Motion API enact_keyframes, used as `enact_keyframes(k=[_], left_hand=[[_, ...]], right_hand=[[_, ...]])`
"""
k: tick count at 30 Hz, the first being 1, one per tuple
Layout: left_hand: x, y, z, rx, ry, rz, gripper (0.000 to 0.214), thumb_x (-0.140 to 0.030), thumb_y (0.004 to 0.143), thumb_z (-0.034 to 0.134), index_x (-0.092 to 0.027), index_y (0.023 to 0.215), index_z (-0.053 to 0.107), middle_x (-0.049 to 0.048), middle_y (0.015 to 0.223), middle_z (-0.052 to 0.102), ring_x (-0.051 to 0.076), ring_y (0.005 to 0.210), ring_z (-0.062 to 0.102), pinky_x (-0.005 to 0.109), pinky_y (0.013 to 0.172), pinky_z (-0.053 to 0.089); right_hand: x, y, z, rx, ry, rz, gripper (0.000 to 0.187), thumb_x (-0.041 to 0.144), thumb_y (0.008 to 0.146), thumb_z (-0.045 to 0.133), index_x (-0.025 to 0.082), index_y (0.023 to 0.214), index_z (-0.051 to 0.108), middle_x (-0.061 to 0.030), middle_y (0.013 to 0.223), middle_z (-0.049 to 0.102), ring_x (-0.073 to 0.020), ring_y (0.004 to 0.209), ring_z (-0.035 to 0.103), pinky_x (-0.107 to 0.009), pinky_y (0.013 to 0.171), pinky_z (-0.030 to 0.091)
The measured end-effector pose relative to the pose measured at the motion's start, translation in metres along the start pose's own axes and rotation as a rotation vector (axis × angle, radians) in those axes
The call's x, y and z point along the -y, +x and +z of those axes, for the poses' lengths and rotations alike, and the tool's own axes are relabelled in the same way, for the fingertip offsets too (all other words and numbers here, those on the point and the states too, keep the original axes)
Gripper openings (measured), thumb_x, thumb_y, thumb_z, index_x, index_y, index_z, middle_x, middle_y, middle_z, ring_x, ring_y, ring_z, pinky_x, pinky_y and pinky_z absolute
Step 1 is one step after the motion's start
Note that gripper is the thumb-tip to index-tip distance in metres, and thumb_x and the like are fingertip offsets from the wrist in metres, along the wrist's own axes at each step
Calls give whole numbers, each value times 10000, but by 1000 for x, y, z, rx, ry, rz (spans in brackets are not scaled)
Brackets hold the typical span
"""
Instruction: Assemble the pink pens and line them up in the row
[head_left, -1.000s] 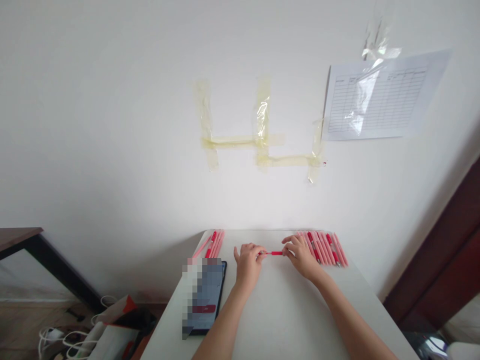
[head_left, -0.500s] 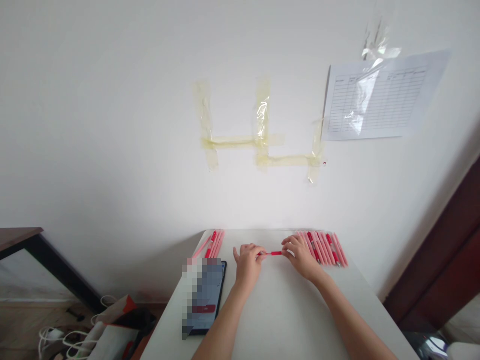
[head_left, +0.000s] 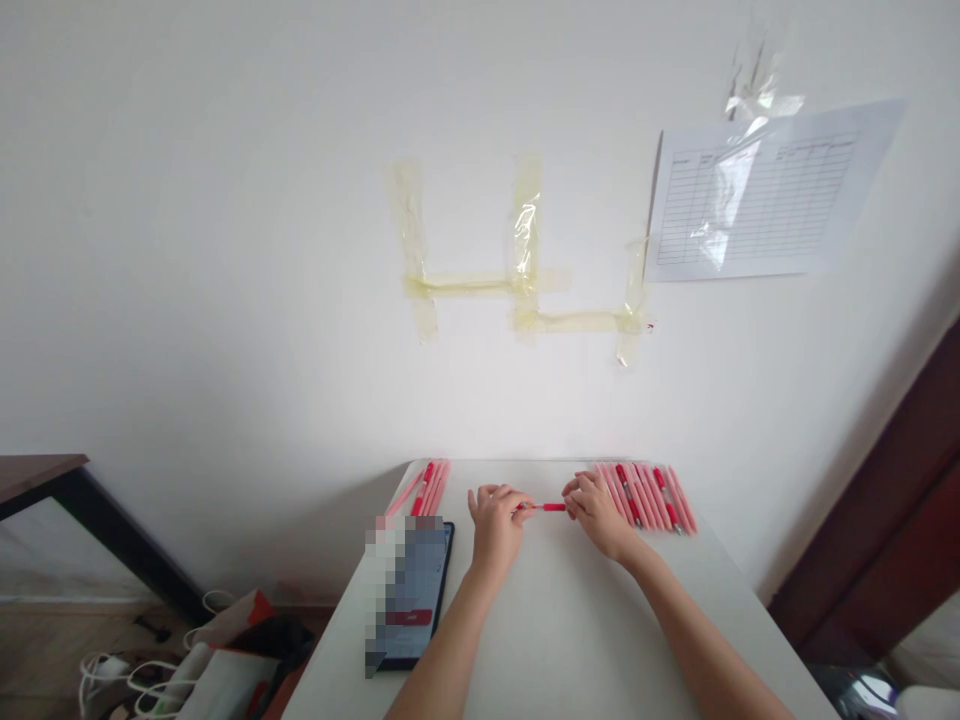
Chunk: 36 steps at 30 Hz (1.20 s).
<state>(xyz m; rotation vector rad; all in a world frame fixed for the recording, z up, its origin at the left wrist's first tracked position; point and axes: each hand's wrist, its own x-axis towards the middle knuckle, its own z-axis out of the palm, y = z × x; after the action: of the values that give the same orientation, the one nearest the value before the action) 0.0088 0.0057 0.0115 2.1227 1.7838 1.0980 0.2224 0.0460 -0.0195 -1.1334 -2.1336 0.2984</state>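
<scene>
White tabletop (head_left: pixel 570 640), smooth, running away from the viewer.
Dark flat phone (head_left: pixel 412 600), screen blurred, lying at 8 o'clock from the left hand (head_left: pixel 495 525).
Left hand: fingers curled in, tips pinched on the left end of a slim red plastic pen (head_left: pixel 553 507).
Right hand (head_left: pixel 596 512): fingers likewise closed, pinching the pen's right end.
The pen lies level and crosswise between the two hands, low over the table's far middle.
Row of pink plastic pens (head_left: pixel 652 495), side by side, at 2 o'clock from the right hand.
Small bunch of pink pens (head_left: pixel 427 487), at 10 o'clock from the left hand.
Yellowed tape strips (head_left: pixel 525 290) on the white wall, at 12 o'clock.
Printed grid sheet (head_left: pixel 757 200), taped up at 1 o'clock.
</scene>
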Motion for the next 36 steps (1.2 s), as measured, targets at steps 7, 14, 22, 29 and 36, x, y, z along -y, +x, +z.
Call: enact_keyframes(k=[7,14,22,29,36], left_hand=[[1,-1,0,1,51,0,165,-220,860,675,-352,916,758,-10,992,738,253,1112,540,689,1204,90],[2,-2,3,33,47,6,118,-302,881,677,-357,942,761,-8,1003,759,240,1116,559,716,1200,35],[3,-2,8,41,28,30,87,-384,868,701,-347,913,766,-13,953,772,235,1114,571,709,1206,4],[5,-2,7,69,66,19,100,-327,877,684,-350,937,761,1,988,755,239,1123,571,726,1205,-21],[5,-2,7,54,55,24,83,-322,876,687,-337,921,755,-2,989,753,231,1109,590,723,1209,21]], right_hand=[[-4,-2,2,-49,-69,-16,386,286,1043,414,237,776,689,-87,1058,669,-293,1229,480,-536,1100,406],[9,-4,-4,-89,-92,-122,247,351,992,587,269,1203,686,-104,1178,669,-310,1235,510,-518,1039,469],[18,1,-4,51,-140,-199,221,251,1009,553,280,1105,750,-50,871,707,-238,910,629,-484,1019,459],[7,-1,-8,14,-100,-78,236,228,1010,517,240,1042,750,-75,940,729,-250,940,641,-392,849,517],[19,-2,-8,38,-207,-152,263,206,1006,529,259,1203,695,-81,1005,721,-276,999,632,-447,934,490]])
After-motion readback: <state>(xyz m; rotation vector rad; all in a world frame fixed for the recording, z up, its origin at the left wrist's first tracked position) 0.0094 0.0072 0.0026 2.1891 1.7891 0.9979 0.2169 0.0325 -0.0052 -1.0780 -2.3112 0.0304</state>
